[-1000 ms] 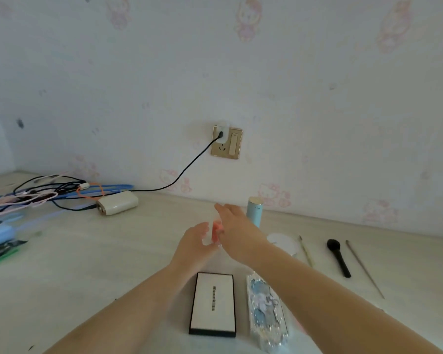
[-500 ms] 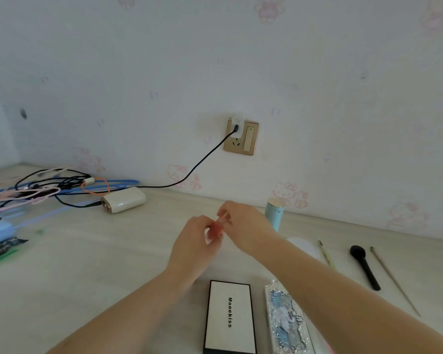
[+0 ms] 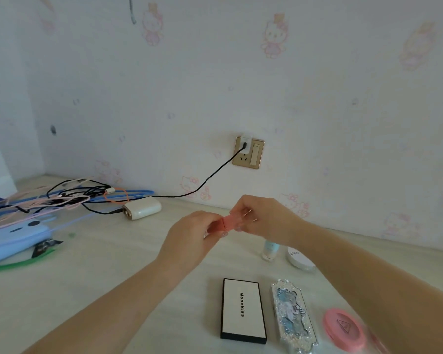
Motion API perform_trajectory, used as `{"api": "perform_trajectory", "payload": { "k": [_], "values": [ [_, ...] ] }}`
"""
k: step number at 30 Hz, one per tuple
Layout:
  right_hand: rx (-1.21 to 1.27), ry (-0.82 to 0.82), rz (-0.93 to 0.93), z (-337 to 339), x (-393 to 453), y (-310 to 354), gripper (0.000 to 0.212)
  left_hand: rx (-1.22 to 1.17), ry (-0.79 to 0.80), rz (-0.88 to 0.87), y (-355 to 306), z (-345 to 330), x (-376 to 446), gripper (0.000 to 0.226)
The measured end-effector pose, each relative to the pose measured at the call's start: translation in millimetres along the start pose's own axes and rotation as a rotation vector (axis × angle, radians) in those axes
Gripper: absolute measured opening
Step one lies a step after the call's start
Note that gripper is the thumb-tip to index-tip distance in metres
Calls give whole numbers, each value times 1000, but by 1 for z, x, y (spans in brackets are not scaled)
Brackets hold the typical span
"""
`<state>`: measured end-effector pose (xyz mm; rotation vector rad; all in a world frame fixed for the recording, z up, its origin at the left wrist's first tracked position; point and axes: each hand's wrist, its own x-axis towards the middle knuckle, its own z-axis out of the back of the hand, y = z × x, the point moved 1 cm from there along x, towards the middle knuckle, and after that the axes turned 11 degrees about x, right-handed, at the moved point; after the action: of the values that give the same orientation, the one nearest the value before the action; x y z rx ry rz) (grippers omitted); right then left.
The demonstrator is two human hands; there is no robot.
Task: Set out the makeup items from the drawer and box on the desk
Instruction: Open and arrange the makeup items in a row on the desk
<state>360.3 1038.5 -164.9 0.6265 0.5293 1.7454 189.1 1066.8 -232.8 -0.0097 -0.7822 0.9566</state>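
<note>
Far left, counter (image 3: 92, 272): tangle of cables (image 3: 62, 198) and a blue case (image 3: 13, 238), well apart from the makeup; a white charger (image 3: 141, 208) just right of them, lead running up to the wall socket (image 3: 248, 152). Likely unrelated to the task.

Left hand (image 3: 189, 241): raised above the counter, grip closed on the left end of the pink lipstick (image 3: 226, 223), fingers curled round it.

Lipstick: small, square-sided, coral pink, held level in the air between both hands, above the far middle of the counter; a seam shows near the middle, probably cap against body.

Right hand (image 3: 264, 221): fingertips pinching the right end of the lipstick. Two-handed hold suggests checking or pulling at the cap before setting it down; judgement only.

Near centre: white palette box (image 3: 243, 310) with black edge, lying flat, print reading "Mooekiss".

Right of it: silver and blue embossed case (image 3: 293, 318), parallel to and just beside the palette box; laid in a row, seemingly for display.

Farther back, under the right forearm: small pale blue bottle (image 3: 269, 250), upright, and a white round compact (image 3: 300, 258) just beside it.

Near right: pink round compact (image 3: 343, 328), flat, blurred.

Status: several items out; lipstick not yet placed.
</note>
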Motion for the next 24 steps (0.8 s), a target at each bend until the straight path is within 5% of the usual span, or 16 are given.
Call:
{"api": "perform_trajectory", "payload": {
  "k": [5,9,14,18,24],
  "values": [
    [-26,67,-116,-7,-3,11,54,45,-77,-98,-1,7,-6,16],
    [169,125,-262,-13,-4,19,42,64,-124,-154,-1,17,-7,19],
    [-70,-1,-18,-13,-8,20,18,56,-115,-115,4,27,-11,25],
    [-12,33,-19,-18,-10,23,50,49,-125,-96,7,32,-14,23],
    [102,75,-128,-22,-5,20,28,61,-119,-104,13,35,-18,21]
  ]
}}
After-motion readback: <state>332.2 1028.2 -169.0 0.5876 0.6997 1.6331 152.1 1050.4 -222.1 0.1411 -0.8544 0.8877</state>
